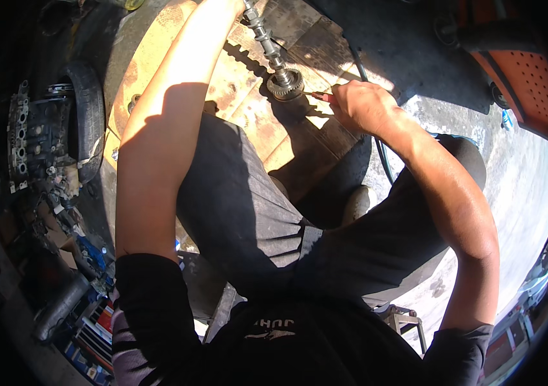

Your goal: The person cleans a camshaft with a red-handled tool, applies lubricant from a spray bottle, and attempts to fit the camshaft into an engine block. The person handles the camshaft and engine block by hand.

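A metal camshaft point(262, 38) stands over a flattened cardboard sheet in front of me, slanting toward the top edge. At its near end is a toothed gear point(285, 84). My right hand point(365, 106) is closed around a small red-handled tool point(326, 97), whose thin metal tip points left and meets the gear's right edge or lies just beside it. My left forearm point(187, 83) reaches up past the camshaft's left side. The left hand itself is cut off by the top edge, so its grip is hidden.
A dark hose point(383, 161) runs beside my right forearm. On the left lie a tyre point(89, 122), an engine cylinder head point(36, 138) and scattered parts. An orange perforated metal piece point(525, 83) stands at upper right. My knees frame the cardboard point(148, 55).
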### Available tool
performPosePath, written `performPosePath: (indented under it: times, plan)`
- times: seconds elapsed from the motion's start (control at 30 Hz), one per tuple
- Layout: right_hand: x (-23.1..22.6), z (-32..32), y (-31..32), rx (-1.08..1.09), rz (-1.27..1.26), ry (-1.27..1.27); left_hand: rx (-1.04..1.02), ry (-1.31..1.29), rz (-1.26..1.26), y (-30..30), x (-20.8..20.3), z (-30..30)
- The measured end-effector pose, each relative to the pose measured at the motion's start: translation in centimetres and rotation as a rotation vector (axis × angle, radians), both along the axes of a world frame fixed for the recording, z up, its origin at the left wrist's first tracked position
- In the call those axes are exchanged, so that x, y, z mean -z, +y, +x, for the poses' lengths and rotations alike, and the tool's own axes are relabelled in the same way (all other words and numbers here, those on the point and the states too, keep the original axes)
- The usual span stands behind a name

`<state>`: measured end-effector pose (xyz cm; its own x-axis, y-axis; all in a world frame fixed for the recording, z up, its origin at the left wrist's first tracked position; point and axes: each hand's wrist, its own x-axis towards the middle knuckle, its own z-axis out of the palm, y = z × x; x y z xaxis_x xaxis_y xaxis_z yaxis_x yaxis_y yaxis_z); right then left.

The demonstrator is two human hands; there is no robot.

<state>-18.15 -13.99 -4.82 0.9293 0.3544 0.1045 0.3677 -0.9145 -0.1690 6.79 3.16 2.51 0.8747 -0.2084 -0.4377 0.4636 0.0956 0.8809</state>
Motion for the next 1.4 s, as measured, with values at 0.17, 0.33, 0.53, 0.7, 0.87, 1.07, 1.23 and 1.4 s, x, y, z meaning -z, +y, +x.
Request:
performPosePath:
  times: [0.17,0.33,0.53,0.7,0.87,1.07,1.23,1.4]
  plan:
    - [0.2,-0.4,-0.6,-0.001,0.157,0.088,0.022,0.018,-0.013,0.0,0.1,0.0]
    - [-0.3,-0.7,-0.8,-0.068,-0.049,-0.035,0.032,0.030,-0.015,0.2,0.1,0.1]
    - [-0.4,-0.8,-0.8,-0.061,-0.094,-0.127,0.046,0.041,-0.016,0.2,0.0,0.1]
    - [-0.2,-0.6,-0.9,-0.025,-0.017,-0.075,0.053,0.046,-0.012,0.2,0.0,0.3]
    - [0.3,-0.7,-1.2,0.077,-0.145,-0.002,0.063,0.053,-0.010,0.1,0.0,0.4]
    - [0.0,-0.6,-1.6,0.126,0.009,0.207,0.071,0.060,-0.006,0.1,0.0,0.5]
    - [-0.7,0.1,-1.6,0.192,0.035,0.387,0.083,0.059,-0.008,-0.1,0.1,0.6]
    - [-1.2,0.9,-1.6,0.226,0.138,0.382,0.083,0.060,-0.004,0.1,0.1,0.6]
